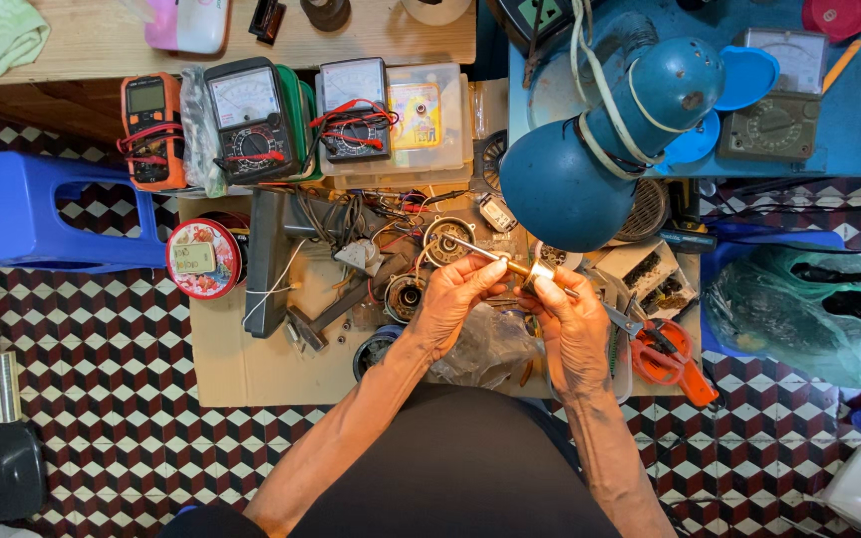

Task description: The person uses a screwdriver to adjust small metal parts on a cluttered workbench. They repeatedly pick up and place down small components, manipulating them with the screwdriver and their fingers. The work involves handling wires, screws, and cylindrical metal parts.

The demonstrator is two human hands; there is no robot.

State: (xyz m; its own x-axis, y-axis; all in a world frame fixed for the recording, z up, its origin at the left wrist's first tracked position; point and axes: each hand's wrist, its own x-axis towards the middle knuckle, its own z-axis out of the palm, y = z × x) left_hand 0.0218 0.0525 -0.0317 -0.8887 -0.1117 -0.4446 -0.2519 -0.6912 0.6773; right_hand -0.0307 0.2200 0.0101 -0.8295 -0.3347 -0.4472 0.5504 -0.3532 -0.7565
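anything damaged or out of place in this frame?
Nothing plainly damaged. Both hands, left hand and right hand, hold a thin metal shaft with a brass part over a cardboard sheet crowded with loose motor parts and wires. The blue desk lamp has white cord wound round its arm, which looks improvised.

At your upper left stand an orange meter [150, 128] with a grey screen and two black dial meters [249, 118] [354, 108]; below them, a round red tin [203, 258] with a pale label.
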